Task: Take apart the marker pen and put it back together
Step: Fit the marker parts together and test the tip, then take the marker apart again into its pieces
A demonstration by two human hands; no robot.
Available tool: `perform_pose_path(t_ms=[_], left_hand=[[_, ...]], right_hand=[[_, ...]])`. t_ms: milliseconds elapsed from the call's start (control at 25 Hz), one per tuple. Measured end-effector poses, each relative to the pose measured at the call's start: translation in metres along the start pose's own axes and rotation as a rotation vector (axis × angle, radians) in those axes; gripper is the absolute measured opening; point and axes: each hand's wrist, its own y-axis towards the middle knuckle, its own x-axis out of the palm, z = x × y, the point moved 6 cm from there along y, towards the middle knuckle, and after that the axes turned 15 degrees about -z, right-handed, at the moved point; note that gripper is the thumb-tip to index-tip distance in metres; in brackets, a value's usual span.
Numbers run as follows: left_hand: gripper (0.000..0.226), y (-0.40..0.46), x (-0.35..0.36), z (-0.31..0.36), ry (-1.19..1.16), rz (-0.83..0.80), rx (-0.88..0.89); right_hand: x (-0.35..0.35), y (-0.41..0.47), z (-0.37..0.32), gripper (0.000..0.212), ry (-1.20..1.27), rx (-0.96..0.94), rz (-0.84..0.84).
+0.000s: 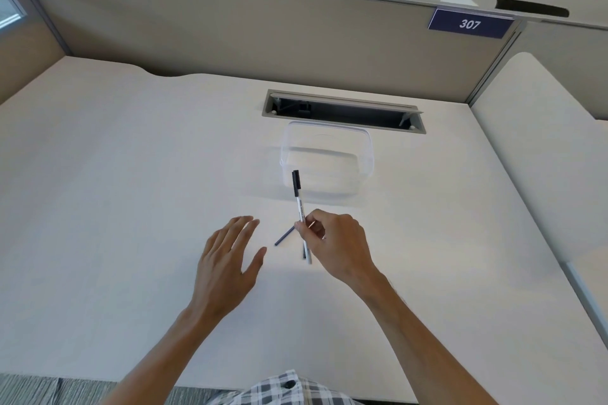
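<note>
My right hand (335,245) pinches a slim white marker pen (300,207) near the middle of its barrel. Its black cap end points away from me toward the clear container, and its lower end sticks out below my fingers. A thin dark rod-like pen part (285,235) lies on the desk just left of that hand, slanting down to the left. Another dark piece shows beside the pen's lower end, mostly hidden. My left hand (230,260) hovers flat over the desk to the left, fingers spread, holding nothing.
A clear plastic container (325,141) stands on the white desk (115,191) just beyond the pen. Behind it is an open cable slot (342,110). A beige partition with a "307" plate (469,24) closes off the back. The desk's front edge is near my body.
</note>
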Motion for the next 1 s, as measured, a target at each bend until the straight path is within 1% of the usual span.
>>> perform_pose_path(t_ms=[160, 280, 400, 480, 560, 680, 760, 840, 880, 920, 1000], left_hand=[[0.041, 0.005, -0.021, 0.026, -0.006, 0.117, 0.16], [0.04, 0.009, -0.03, 0.041, 0.024, 0.155, 0.239], [0.035, 0.016, -0.03, 0.05, 0.108, 0.11, 0.314], [0.025, 0.018, -0.026, 0.052, 0.171, 0.067, 0.371], [0.019, 0.018, -0.023, 0.049, 0.191, 0.041, 0.399], [0.017, 0.017, -0.021, 0.041, 0.185, 0.025, 0.385], [0.017, 0.017, -0.021, 0.032, 0.181, 0.021, 0.34], [0.021, 0.017, -0.02, 0.021, 0.172, 0.002, 0.287], [0.024, 0.017, -0.019, 0.016, 0.172, -0.013, 0.264], [0.027, 0.016, -0.017, 0.012, 0.175, -0.029, 0.244], [0.027, 0.016, -0.015, 0.005, 0.184, -0.056, 0.211]], right_hand=[[0.0, -0.006, -0.004, 0.025, 0.021, -0.027, -0.009], [0.001, -0.01, -0.009, 0.025, 0.061, -0.079, -0.052], [0.004, -0.012, -0.013, 0.028, 0.113, -0.134, -0.12], [0.008, -0.01, -0.013, 0.029, 0.151, -0.133, -0.163], [0.012, -0.008, -0.01, 0.03, 0.21, -0.118, -0.199], [0.014, -0.004, -0.002, 0.039, 0.35, -0.1, -0.226], [0.012, 0.004, 0.009, 0.038, 0.441, -0.062, -0.175], [0.011, 0.015, 0.021, 0.025, 0.39, -0.016, -0.107], [0.011, 0.02, 0.025, 0.017, 0.312, -0.008, -0.083], [0.013, 0.025, 0.027, 0.013, 0.219, -0.011, -0.075], [0.022, 0.035, 0.028, 0.018, 0.042, -0.039, -0.113]])
